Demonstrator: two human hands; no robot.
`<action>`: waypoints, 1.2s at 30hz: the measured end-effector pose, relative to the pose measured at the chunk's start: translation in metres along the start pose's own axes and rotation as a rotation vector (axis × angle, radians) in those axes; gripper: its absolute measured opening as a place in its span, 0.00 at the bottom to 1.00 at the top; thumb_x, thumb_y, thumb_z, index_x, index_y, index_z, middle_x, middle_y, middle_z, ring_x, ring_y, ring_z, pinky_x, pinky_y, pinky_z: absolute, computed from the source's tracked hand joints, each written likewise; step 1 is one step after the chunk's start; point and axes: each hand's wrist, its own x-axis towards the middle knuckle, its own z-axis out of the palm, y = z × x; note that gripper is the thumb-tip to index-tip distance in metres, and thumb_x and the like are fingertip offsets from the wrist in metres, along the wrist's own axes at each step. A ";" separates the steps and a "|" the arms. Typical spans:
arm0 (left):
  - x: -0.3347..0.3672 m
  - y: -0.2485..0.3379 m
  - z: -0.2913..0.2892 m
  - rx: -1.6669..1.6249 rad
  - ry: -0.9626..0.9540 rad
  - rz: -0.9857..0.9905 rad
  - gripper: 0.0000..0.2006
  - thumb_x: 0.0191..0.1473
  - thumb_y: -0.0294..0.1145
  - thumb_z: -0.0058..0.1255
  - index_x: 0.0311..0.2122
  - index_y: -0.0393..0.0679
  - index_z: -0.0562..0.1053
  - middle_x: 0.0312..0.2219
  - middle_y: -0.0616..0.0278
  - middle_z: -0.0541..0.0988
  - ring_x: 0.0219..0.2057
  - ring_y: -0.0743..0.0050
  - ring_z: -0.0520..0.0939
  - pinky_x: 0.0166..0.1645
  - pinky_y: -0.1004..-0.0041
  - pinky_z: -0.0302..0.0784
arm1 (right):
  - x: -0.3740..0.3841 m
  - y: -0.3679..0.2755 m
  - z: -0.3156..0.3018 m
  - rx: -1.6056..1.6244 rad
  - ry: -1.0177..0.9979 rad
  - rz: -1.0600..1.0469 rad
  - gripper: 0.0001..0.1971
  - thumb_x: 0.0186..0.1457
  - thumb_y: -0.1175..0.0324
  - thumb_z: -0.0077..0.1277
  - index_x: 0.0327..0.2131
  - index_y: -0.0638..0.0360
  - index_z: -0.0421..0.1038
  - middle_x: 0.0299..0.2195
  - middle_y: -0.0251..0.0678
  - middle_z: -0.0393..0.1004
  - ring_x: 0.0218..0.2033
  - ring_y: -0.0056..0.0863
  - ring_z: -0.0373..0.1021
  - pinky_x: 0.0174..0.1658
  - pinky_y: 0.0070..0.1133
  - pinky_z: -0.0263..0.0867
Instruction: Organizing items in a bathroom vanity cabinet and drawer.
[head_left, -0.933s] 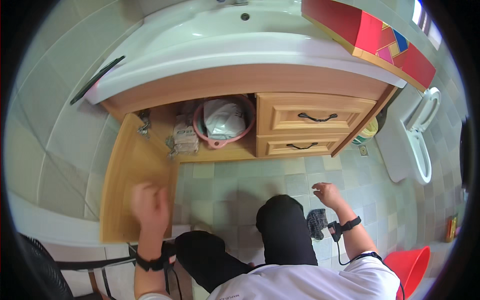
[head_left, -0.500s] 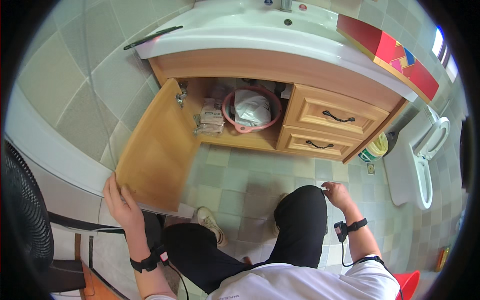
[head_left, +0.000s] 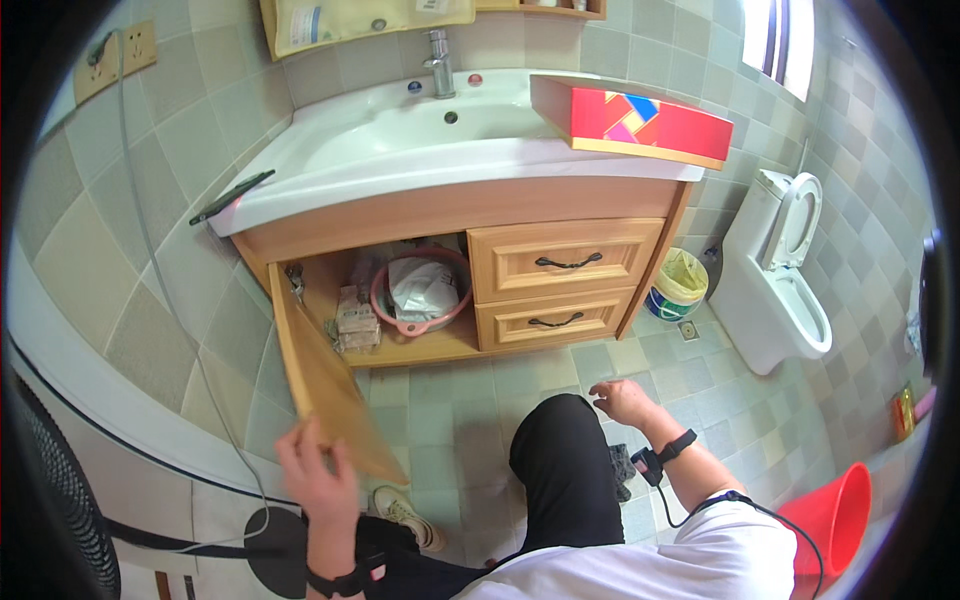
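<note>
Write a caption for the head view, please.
Left hand at an open cabinet door, pink basin inside; right hand near the knee.

The left hand point(head_left: 320, 480) is at the near edge of the cabinet door point(head_left: 335, 385), back up, fingers point(head_left: 308, 442) pointing toward that edge with a slight bend, thumb apart from them. Blur hides how firmly they meet the wood. The bare left forearm point(head_left: 330, 545) runs nearly straight from below the door up to the wrist. Well to the door's right, the right hand point(head_left: 622, 402) hangs in the air, bare, fingers loosely curled and turned toward the door. The right forearm point(head_left: 690, 470) slants up to it, elbow bent. The right knee point(head_left: 558, 425) is bent, also to the door's right.
</note>
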 end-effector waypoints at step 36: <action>-0.012 -0.086 -0.072 0.697 0.148 0.096 0.28 0.52 0.27 0.48 0.60 0.42 0.62 0.64 0.46 0.56 0.65 0.40 0.53 0.65 0.43 0.45 | 0.066 -0.049 -0.394 1.247 0.520 0.174 0.24 0.55 0.48 0.53 0.49 0.50 0.66 0.43 0.35 0.71 0.43 0.37 0.71 0.42 0.39 0.75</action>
